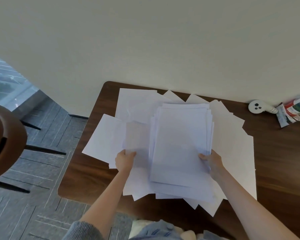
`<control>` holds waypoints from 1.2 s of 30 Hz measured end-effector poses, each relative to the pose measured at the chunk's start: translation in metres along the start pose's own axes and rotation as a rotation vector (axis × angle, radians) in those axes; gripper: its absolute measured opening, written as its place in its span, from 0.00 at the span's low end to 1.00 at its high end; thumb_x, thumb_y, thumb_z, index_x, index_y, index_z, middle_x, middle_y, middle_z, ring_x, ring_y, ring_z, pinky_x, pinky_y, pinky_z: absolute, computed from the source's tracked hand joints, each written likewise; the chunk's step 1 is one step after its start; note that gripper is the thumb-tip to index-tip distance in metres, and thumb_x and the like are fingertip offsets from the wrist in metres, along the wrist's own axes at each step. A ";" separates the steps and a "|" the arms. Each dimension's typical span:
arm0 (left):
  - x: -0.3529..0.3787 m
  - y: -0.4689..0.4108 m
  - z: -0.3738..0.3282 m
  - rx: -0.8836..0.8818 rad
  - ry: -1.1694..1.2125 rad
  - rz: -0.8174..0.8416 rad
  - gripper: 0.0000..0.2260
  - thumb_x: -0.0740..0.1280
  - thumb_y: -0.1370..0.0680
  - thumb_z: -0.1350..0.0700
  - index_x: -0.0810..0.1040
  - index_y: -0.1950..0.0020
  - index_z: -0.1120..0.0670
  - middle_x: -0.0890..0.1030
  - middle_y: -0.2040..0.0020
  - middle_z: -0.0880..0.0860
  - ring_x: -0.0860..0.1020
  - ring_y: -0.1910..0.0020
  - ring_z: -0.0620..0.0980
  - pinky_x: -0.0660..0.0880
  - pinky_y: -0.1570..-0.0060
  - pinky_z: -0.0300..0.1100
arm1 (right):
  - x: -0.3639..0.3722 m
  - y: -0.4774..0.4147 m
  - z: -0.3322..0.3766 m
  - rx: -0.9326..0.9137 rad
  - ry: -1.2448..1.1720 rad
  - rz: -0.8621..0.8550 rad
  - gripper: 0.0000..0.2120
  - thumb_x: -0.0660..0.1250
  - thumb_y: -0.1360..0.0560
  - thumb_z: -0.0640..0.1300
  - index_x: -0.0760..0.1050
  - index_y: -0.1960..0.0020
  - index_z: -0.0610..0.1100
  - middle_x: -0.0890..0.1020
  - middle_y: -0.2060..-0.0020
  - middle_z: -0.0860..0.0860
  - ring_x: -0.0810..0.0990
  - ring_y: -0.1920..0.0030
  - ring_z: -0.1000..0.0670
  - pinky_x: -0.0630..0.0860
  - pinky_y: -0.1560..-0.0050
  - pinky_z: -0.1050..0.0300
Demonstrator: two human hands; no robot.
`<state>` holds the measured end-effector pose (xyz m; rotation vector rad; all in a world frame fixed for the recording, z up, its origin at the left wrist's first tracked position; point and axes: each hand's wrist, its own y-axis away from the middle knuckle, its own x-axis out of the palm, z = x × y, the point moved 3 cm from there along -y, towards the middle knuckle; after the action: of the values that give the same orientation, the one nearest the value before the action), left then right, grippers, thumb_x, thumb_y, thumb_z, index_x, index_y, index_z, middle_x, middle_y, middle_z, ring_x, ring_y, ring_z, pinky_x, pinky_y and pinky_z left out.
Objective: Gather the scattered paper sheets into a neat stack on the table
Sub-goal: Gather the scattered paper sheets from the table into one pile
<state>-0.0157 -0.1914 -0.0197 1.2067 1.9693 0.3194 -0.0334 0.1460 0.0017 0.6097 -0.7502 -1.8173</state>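
Note:
Several white paper sheets lie fanned over the dark wooden table (pixel 87 177). A thick, roughly squared stack of sheets (pixel 180 144) rests on top in the middle. My right hand (pixel 212 162) grips the stack at its lower right edge, thumb on top. My left hand (pixel 125 161) pinches a single sheet (pixel 137 135) just left of the stack, lifted slightly and blurred. More loose sheets (pixel 104 137) spread out to the left, toward the back (pixel 137 99), and to the right (pixel 235 153) beneath the stack.
At the table's back right stand a white round device (pixel 255 106) and a cluster of small tubes and jars (pixel 294 111). A wall runs along the table's far edge. A brown chair (pixel 2 139) stands on the grey floor to the left.

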 end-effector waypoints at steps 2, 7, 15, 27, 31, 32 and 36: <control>0.000 -0.001 -0.003 -0.034 0.128 0.026 0.12 0.68 0.24 0.60 0.67 0.65 0.57 0.71 0.66 0.53 0.68 0.65 0.51 0.63 0.69 0.41 | 0.000 0.000 0.001 -0.004 -0.002 0.001 0.20 0.67 0.27 0.28 0.75 0.36 0.37 0.81 0.46 0.41 0.80 0.56 0.44 0.77 0.60 0.55; 0.000 -0.021 0.000 -0.288 0.175 0.140 0.09 0.69 0.25 0.61 0.73 0.62 0.59 0.77 0.61 0.57 0.77 0.58 0.57 0.78 0.59 0.49 | -0.004 0.001 0.003 -0.002 -0.009 -0.017 0.19 0.68 0.28 0.28 0.76 0.37 0.37 0.81 0.47 0.41 0.80 0.59 0.46 0.78 0.65 0.58; -0.007 -0.045 -0.039 0.117 -0.048 0.188 0.09 0.63 0.23 0.60 0.69 0.63 0.57 0.69 0.65 0.56 0.67 0.65 0.51 0.62 0.66 0.42 | -0.003 0.000 0.006 0.013 -0.045 -0.048 0.18 0.67 0.27 0.27 0.76 0.39 0.36 0.82 0.50 0.41 0.82 0.63 0.46 0.80 0.72 0.59; 0.022 -0.085 -0.088 0.143 -0.601 -0.016 0.13 0.61 0.21 0.56 0.77 0.40 0.61 0.64 0.36 0.60 0.64 0.37 0.61 0.70 0.44 0.52 | 0.000 -0.015 0.010 0.008 -0.042 -0.051 0.17 0.65 0.26 0.27 0.76 0.39 0.37 0.81 0.48 0.41 0.80 0.54 0.42 0.79 0.52 0.47; 0.030 -0.089 -0.093 0.072 -0.521 -0.014 0.15 0.62 0.22 0.56 0.74 0.37 0.60 0.66 0.36 0.61 0.69 0.40 0.64 0.70 0.47 0.51 | -0.001 -0.020 0.011 0.019 -0.049 -0.067 0.17 0.66 0.26 0.27 0.76 0.38 0.37 0.81 0.47 0.40 0.80 0.51 0.41 0.79 0.51 0.46; 0.033 -0.091 -0.091 0.062 -0.468 0.005 0.16 0.64 0.23 0.56 0.73 0.37 0.61 0.68 0.37 0.61 0.72 0.42 0.64 0.71 0.48 0.50 | -0.003 -0.023 0.011 0.020 -0.054 -0.068 0.17 0.66 0.26 0.27 0.76 0.39 0.38 0.81 0.47 0.41 0.80 0.51 0.41 0.79 0.52 0.47; 0.033 -0.098 -0.090 0.061 -0.057 0.127 0.13 0.71 0.26 0.57 0.74 0.45 0.60 0.80 0.47 0.60 0.79 0.52 0.58 0.77 0.52 0.51 | -0.004 -0.031 0.009 0.032 -0.054 -0.074 0.18 0.66 0.26 0.28 0.76 0.37 0.37 0.81 0.46 0.40 0.80 0.50 0.40 0.79 0.49 0.45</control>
<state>-0.1519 -0.1984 -0.0332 1.3691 1.8693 0.2875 -0.0575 0.1601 -0.0148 0.6183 -0.8034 -1.8996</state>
